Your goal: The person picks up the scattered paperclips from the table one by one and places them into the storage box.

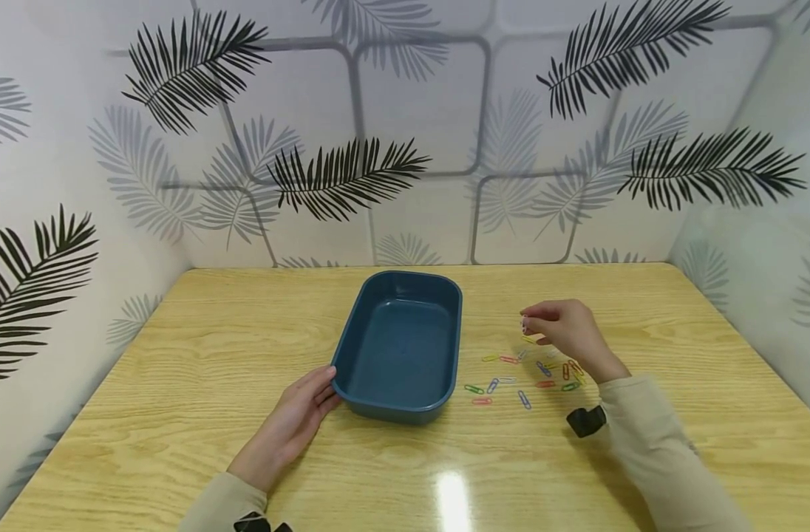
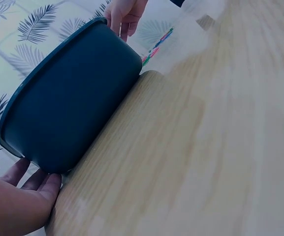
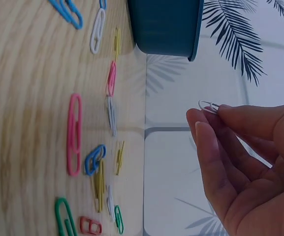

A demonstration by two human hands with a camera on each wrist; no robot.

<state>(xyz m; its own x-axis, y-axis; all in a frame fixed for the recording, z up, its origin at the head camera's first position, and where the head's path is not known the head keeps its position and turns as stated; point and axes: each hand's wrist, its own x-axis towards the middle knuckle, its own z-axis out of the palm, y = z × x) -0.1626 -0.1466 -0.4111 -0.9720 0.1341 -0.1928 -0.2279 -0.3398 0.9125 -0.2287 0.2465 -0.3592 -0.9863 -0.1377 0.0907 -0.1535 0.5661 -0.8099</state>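
Note:
My left hand (image 1: 297,417) grips the near left corner of a dark blue plastic bin (image 1: 405,355), thumb at the rim and fingers against the outer wall. The bin sits upright on the table, and no contents show inside it. To its right, my right hand (image 1: 567,331) pinches a white paper clip (image 3: 210,104) between thumb and fingertips, raised over the table. Below that hand lie scattered paper clips in several colours, among them a green paper clip (image 1: 474,389), a blue paper clip (image 1: 525,400) and a pink paper clip (image 3: 74,135).
The wood-grain table (image 1: 245,332) runs back to a pale wall (image 1: 418,111) with a leaf pattern, which also closes off both sides. More clips, such as a red paper clip (image 1: 545,384), lie close together at the right.

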